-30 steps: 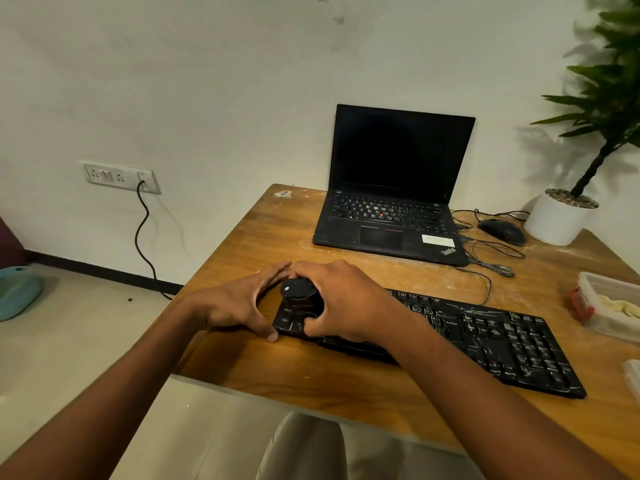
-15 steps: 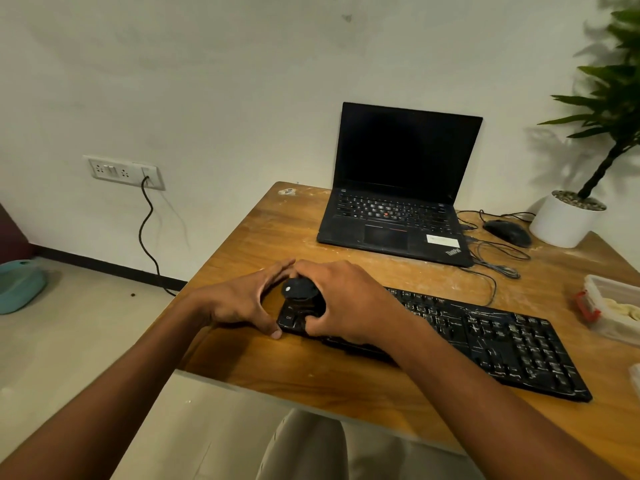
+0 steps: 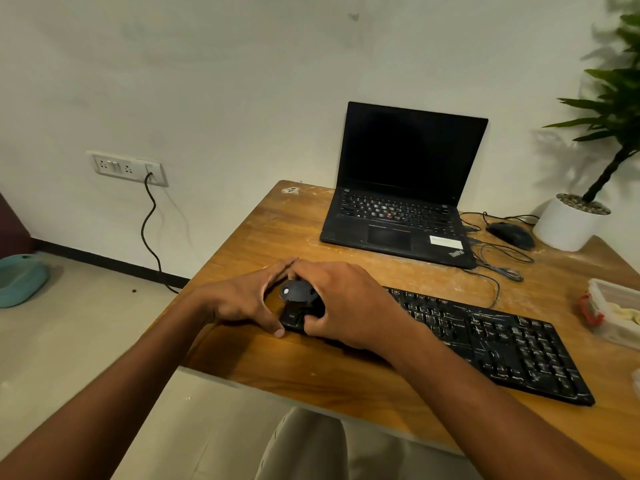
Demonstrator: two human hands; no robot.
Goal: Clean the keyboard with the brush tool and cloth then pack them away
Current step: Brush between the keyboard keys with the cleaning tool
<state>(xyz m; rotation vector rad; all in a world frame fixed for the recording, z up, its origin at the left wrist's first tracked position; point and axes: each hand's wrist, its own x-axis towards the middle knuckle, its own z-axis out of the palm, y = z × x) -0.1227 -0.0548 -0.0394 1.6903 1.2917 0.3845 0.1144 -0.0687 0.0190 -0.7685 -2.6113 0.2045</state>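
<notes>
The right hand (image 3: 341, 303) is curled around the round black brush tool (image 3: 296, 293), set on the keyboard (image 3: 485, 341) end beneath it. The left hand (image 3: 242, 299), fingers straight, braces that end just beside. Best work the brush in short strokes away from the bracing hand, keeping the keyboard pinned to the tabletop (image 3: 277, 237)
</notes>
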